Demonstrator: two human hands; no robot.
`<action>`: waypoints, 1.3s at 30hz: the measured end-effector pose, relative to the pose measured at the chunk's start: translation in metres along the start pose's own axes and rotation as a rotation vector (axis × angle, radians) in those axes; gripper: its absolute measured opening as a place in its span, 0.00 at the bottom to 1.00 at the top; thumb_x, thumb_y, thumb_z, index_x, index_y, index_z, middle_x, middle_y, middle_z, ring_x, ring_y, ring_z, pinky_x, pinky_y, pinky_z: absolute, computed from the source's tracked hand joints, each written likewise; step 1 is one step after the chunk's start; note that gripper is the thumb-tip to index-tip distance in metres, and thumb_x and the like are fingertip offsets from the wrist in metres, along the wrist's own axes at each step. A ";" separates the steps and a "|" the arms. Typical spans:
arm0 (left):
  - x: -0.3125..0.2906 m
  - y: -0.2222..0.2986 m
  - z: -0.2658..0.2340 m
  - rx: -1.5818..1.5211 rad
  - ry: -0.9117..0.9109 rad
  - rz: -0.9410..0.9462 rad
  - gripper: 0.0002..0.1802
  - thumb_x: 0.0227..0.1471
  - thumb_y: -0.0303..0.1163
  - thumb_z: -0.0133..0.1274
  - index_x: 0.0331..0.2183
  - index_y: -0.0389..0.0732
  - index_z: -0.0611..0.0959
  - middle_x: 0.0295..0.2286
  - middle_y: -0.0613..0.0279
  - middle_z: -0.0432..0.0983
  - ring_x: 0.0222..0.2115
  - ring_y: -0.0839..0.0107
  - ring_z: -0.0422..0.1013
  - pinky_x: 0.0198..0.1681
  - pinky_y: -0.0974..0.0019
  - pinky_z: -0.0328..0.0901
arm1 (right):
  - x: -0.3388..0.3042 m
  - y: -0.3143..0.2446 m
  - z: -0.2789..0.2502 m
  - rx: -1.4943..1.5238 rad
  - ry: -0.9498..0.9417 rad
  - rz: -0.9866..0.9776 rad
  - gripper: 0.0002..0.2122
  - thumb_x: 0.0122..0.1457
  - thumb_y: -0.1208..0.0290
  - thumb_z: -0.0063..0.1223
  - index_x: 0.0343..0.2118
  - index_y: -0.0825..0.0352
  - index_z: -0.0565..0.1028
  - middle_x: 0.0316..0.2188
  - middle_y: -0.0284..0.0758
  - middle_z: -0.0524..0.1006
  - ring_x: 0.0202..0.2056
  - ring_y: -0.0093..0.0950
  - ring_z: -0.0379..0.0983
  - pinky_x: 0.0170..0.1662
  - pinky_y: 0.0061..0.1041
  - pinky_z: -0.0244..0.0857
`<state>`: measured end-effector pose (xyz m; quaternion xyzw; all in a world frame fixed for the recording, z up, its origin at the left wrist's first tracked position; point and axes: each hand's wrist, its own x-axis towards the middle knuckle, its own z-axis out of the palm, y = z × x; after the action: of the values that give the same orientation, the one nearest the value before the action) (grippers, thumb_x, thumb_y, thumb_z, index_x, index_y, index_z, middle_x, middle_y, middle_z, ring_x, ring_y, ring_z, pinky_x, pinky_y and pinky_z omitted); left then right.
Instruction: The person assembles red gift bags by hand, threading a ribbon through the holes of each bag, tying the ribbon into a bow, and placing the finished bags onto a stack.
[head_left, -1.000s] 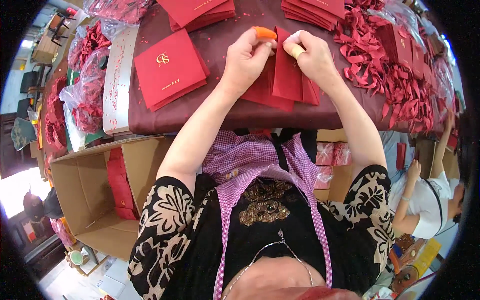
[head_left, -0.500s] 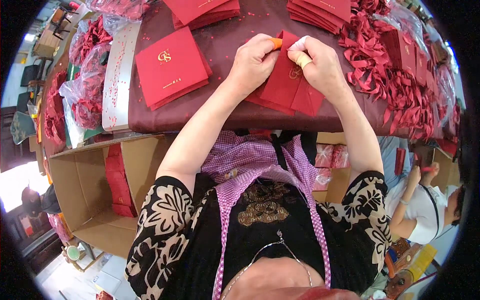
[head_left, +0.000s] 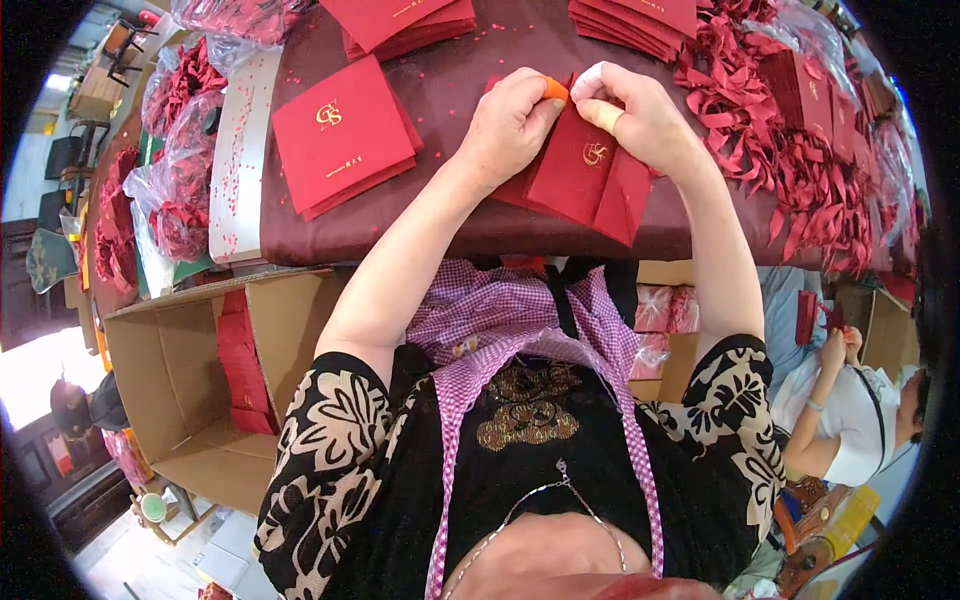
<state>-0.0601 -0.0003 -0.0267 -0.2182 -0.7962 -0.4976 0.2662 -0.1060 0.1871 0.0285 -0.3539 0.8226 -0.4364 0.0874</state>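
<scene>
Around the held red folder (head_left: 572, 188) — ribbon heap (head_left: 735, 135) right, folder stack (head_left: 342, 140) left.

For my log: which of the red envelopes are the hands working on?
The red envelope in the middle front: left hand and right hand meet at its far end, while no hand touches the left stack or the back stacks.

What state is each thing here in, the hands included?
Held red pouch: tilted; whether open, unclear.
Left hand: pinching the pouch's upper end.
Right hand: pinching there too.
Left stack of red pouches: slightly fanned.
Cardboard box: open, red items inside.
Red ribbons: loose, heaped.
</scene>
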 end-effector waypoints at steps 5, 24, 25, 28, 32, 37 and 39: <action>-0.001 0.008 0.001 -0.108 0.003 -0.249 0.08 0.49 0.22 0.54 0.35 0.34 0.79 0.27 0.56 0.73 0.28 0.68 0.71 0.33 0.68 0.66 | -0.002 0.007 0.005 0.118 0.109 0.008 0.07 0.55 0.82 0.50 0.38 0.70 0.72 0.29 0.32 0.75 0.33 0.19 0.71 0.39 0.20 0.66; 0.000 0.004 -0.002 -0.073 -0.127 -0.213 0.12 0.47 0.29 0.60 0.36 0.35 0.81 0.27 0.60 0.74 0.31 0.70 0.71 0.35 0.69 0.65 | -0.006 0.010 0.000 0.262 0.005 0.046 0.07 0.58 0.81 0.50 0.39 0.67 0.72 0.28 0.29 0.75 0.31 0.17 0.69 0.37 0.18 0.64; 0.000 0.004 -0.002 -0.059 -0.130 -0.212 0.11 0.48 0.29 0.60 0.35 0.35 0.81 0.28 0.60 0.74 0.31 0.70 0.71 0.35 0.70 0.65 | -0.007 0.011 0.003 0.197 0.049 -0.002 0.06 0.58 0.81 0.50 0.38 0.67 0.73 0.28 0.30 0.76 0.31 0.18 0.69 0.37 0.19 0.65; -0.002 -0.001 0.002 -0.041 -0.072 -0.185 0.10 0.47 0.30 0.61 0.31 0.35 0.82 0.26 0.59 0.74 0.28 0.69 0.71 0.33 0.68 0.66 | -0.009 0.008 0.009 0.089 0.123 -0.107 0.06 0.59 0.80 0.50 0.38 0.67 0.73 0.29 0.32 0.77 0.32 0.19 0.71 0.37 0.21 0.66; -0.004 -0.008 0.003 -0.064 0.016 -0.141 0.09 0.47 0.31 0.62 0.28 0.34 0.82 0.25 0.59 0.73 0.25 0.68 0.71 0.30 0.67 0.66 | -0.013 -0.007 0.017 0.052 0.182 -0.132 0.05 0.59 0.79 0.50 0.38 0.67 0.73 0.30 0.37 0.78 0.34 0.25 0.75 0.39 0.23 0.68; 0.001 0.004 -0.003 -0.163 -0.142 -0.226 0.11 0.47 0.20 0.57 0.36 0.34 0.80 0.27 0.65 0.68 0.27 0.79 0.66 0.33 0.76 0.63 | -0.015 0.002 0.016 -0.038 0.360 -0.208 0.07 0.56 0.82 0.51 0.38 0.69 0.73 0.32 0.39 0.77 0.35 0.27 0.76 0.40 0.23 0.69; 0.000 0.007 -0.003 -0.186 -0.123 -0.256 0.11 0.46 0.20 0.57 0.36 0.34 0.80 0.28 0.65 0.69 0.28 0.79 0.67 0.33 0.76 0.64 | -0.016 0.000 0.019 -0.010 0.361 -0.209 0.07 0.56 0.82 0.51 0.38 0.69 0.73 0.32 0.39 0.77 0.34 0.27 0.76 0.40 0.23 0.69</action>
<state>-0.0556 0.0000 -0.0213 -0.1688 -0.7826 -0.5849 0.1303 -0.0859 0.1852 0.0142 -0.3539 0.7860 -0.4951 -0.1088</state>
